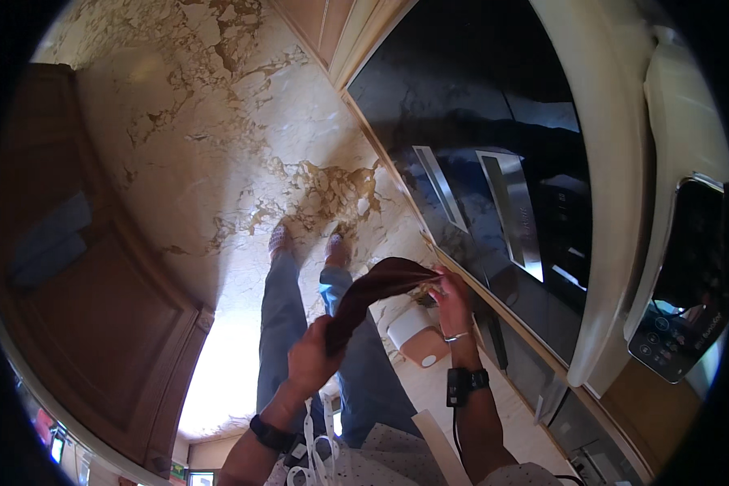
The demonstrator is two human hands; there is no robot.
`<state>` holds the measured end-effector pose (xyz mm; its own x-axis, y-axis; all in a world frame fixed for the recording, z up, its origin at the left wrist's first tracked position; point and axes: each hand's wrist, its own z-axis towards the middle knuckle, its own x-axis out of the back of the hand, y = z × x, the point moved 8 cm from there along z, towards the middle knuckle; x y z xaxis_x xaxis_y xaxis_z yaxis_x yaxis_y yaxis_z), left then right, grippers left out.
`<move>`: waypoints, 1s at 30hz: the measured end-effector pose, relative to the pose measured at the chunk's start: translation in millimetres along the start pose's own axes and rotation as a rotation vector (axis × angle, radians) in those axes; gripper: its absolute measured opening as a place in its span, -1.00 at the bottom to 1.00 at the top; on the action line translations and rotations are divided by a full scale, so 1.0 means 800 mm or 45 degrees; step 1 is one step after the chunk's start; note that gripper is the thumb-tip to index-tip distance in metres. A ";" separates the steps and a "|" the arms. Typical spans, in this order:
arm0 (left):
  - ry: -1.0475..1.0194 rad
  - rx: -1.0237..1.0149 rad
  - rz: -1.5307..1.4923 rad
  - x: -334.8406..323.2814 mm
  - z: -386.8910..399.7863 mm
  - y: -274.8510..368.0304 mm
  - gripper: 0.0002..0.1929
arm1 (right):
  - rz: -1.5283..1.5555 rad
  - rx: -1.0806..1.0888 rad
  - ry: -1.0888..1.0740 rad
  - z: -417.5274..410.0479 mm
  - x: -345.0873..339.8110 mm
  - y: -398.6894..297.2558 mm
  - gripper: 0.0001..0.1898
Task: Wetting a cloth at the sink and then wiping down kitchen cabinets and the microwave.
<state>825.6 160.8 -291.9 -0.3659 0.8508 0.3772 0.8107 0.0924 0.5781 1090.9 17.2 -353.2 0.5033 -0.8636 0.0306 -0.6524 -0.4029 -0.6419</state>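
Note:
A strip of dark maroon cloth [370,288] is stretched in an arch between my two hands, above my legs. My left hand [313,359] grips its lower left end in a closed fist. At the upper right, my right hand [454,302] pinches the other end, where the cloth narrows to a point. The middle of the strip is bunched and slightly twisted. Black bands circle both of my wrists, and the right one carries a small boxy device [458,387] with a cable.
To my right stand a built-in black glass oven [462,115] and a pale counter edge [607,182] bearing a glossy black panel [674,291] with icons. A white and tan bin [417,337] sits on the marbled floor [176,140]. A wooden cabinet [115,340] with a blue cloth [54,243] is left.

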 end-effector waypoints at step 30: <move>-0.738 0.088 -0.691 0.002 -0.015 0.027 -0.57 | -0.427 0.161 -0.428 -0.164 -0.146 -0.055 -0.90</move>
<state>837.3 158.1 -270.2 -0.4373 0.8097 -0.3914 0.6207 0.5867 0.5201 986.5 96.5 -227.9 0.8427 -0.5381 0.0159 -0.3593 -0.5842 -0.7278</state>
